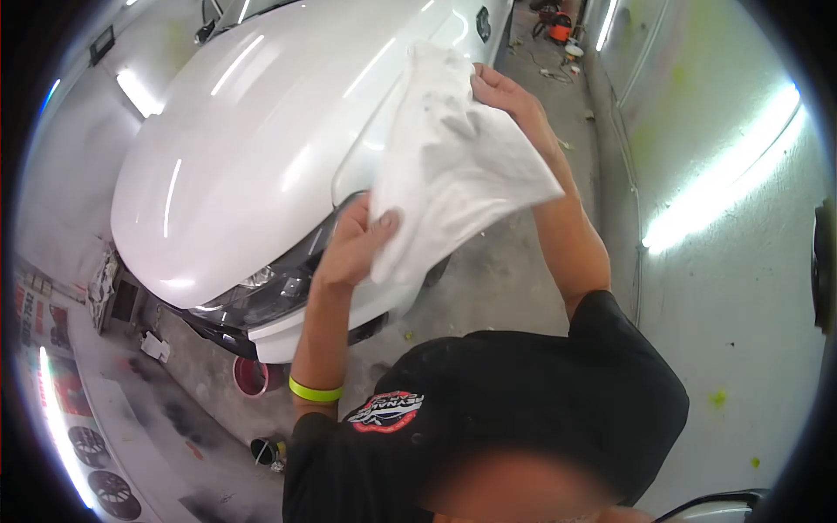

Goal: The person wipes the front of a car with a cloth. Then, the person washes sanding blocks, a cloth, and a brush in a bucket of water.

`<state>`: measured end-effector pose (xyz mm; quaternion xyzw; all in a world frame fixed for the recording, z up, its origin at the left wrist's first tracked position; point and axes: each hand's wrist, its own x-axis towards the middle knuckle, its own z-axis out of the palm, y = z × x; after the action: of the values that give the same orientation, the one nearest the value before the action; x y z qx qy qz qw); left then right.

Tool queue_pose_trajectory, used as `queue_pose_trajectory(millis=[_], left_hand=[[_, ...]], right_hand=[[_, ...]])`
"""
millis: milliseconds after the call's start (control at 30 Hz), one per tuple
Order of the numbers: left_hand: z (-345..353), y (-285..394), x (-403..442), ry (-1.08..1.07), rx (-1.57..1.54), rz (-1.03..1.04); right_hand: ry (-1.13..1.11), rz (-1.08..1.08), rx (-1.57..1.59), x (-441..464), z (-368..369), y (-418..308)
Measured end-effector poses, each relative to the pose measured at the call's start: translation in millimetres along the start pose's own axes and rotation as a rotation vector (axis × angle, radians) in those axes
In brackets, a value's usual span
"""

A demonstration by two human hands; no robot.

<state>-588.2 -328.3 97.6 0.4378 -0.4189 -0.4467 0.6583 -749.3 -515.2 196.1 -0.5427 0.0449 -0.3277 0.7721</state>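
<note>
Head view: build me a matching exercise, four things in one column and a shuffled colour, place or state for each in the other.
Column one:
1. Cloth
2. Wristband
3. Bucket
4. Shirt

Column two:
A. Pinkish red, on the floor
B. Black, with a logo
C. Held by the left hand and the right hand
D. Yellow-green, around the left arm

Pairs: 1-C, 2-D, 3-A, 4-B.
</note>
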Motion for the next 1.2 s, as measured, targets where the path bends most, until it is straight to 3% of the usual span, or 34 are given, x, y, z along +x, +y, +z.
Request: queue_pose_trajectory(millis=[167,267,333,400,467,500,533,633,700,767,800,867,900,1067,1133,1200], left_hand=[[-15,42,6,0.118,0.176,0.058],[-23,61,10,0.176,0.397,0.135],[-31,72,12,0.164,0.51,0.24],[-27,84,12,0.168,0.378,0.198],[-16,98,13,0.172,0.05,0.188],[-26,86,18,0.265,-0.231,0.177],[-31,62,14,0.277,-0.232,0.177],[-23,-35,-2,0.313,-0.677,0.147],[-23,-38,-1,0.316,-0.826,0.14],[-20,-19,-9,0.163,-0.796,-0.065],[-24,-11,-9,0.171,-0.805,-0.059],[-32,8,-6,0.319,-0.407,0.067],[-21,23,-7,0.347,-0.368,0.149],[-31,43,-11,0.283,-0.238,0.18],[-37,49,-9,0.323,0.045,0.108],[-26,59,-11,0.35,0.074,0.155]], right_hand=[[-0.048,-0.008,0.195,-1,-18,13],[0.131,-0.006,-0.003,-4,-17,15],[0.199,-0.328,-0.982,-2,-24,19],[0.275,-0.317,-1.028,-9,-12,22],[0.351,-0.312,-1.075,-6,2,26],[0.336,-0.418,-0.752,-3,8,31],[0.319,-0.509,-0.425,-1,12,35],[0.272,-0.332,-0.476,3,-17,51],[0.289,-0.227,-0.493,5,-19,52],[0.149,-0.179,-0.493,-3,-17,54],[0.139,-0.171,-0.498,-4,-19,53],[0.071,-0.237,-0.709,-4,-27,49],[0.085,-0.216,-0.73,-5,-27,47],[-0.024,-0.221,-0.736,-11,-19,31],[-0.081,-0.254,-0.69,-12,-16,27],[-0.115,-0.156,-0.719,-13,-16,20]])
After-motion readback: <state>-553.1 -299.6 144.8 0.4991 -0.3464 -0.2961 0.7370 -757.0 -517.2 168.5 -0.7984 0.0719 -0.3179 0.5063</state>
